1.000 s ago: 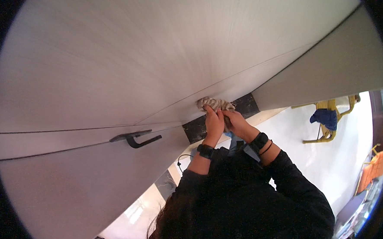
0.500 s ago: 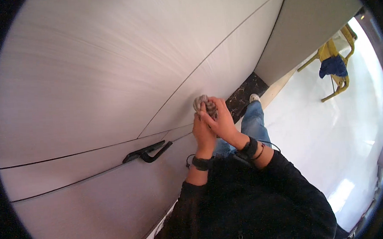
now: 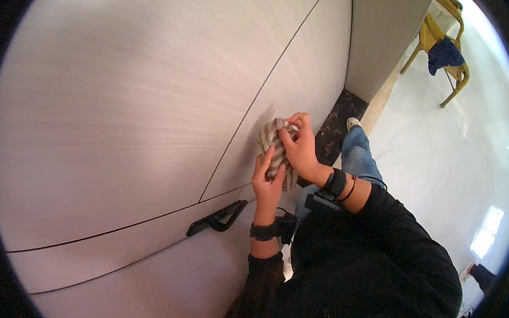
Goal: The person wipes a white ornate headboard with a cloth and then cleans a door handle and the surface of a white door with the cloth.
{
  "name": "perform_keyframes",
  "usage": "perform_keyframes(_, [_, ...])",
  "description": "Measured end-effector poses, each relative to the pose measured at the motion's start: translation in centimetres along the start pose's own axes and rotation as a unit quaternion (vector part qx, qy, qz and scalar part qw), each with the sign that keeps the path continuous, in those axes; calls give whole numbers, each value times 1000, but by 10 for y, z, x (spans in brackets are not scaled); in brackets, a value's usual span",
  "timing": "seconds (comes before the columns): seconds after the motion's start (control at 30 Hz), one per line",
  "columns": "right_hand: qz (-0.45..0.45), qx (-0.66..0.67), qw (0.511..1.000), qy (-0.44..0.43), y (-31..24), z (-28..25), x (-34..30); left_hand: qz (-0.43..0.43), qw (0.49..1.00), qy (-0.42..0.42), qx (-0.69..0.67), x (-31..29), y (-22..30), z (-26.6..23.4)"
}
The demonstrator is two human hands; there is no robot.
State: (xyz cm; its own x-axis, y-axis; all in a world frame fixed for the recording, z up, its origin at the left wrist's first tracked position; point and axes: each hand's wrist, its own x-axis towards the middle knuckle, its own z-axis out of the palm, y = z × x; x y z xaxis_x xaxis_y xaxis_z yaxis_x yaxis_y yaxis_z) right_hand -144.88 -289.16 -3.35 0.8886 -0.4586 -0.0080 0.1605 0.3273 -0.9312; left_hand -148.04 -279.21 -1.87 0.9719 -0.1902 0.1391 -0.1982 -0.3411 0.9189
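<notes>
A striped beige-and-brown cloth (image 3: 276,139) is bunched between my two hands, in front of the pale wood-grain panel. My right hand (image 3: 302,151) pinches its upper right edge between thumb and fingers. Below and to the left, my left hand (image 3: 267,187) grips its lower part, with the thumb and a finger lying along the fabric. Part of the cloth hangs between the two hands. Black bands circle both of my wrists.
A black lever handle (image 3: 217,217) juts from the pale door (image 3: 121,143) at lower left. Dark marble flooring (image 3: 339,123) borders the wall. At the upper right stands a yellowish wooden chair (image 3: 430,32) with a dark blue cloth (image 3: 445,55). Another person's foot (image 3: 467,271) shows lower right.
The striped cloth, a compact bundle before, is now spread more loosely and hangs lower. My hands have moved a little apart. The view has shifted, and another person's foot has appeared.
</notes>
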Motion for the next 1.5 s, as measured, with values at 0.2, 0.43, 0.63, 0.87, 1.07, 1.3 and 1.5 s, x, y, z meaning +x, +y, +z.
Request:
perform_keyframes(0.2, [-120, -171, 978, 28, 1, 5, -13, 8, 998, 50, 23, -7, -5, 8])
perform_keyframes(0.43, [-78, -204, 968, -120, 26, 5, -34, -81, 995, 8, -61, -12, -20, 2])
perform_keyframes(0.63, [-68, -118, 990, -41, 18, 11, -16, -62, 992, 9, -109, -5, -29, 0])
perform_keyframes(0.87, [-85, -224, 970, -45, 35, 8, -11, -121, 982, 73, -125, -10, -35, -6])
perform_keyframes(1.07, [-189, -331, 915, -131, 59, 0, -22, -276, 949, -74, -131, -11, -27, -29])
perform_keyframes(1.3, [-183, -297, 934, -82, 43, 3, -4, -266, 940, -79, -200, -9, -28, -33])
perform_keyframes(1.5, [-146, -284, 932, -169, 58, -1, -23, -303, 933, -85, -176, -11, -42, -31])
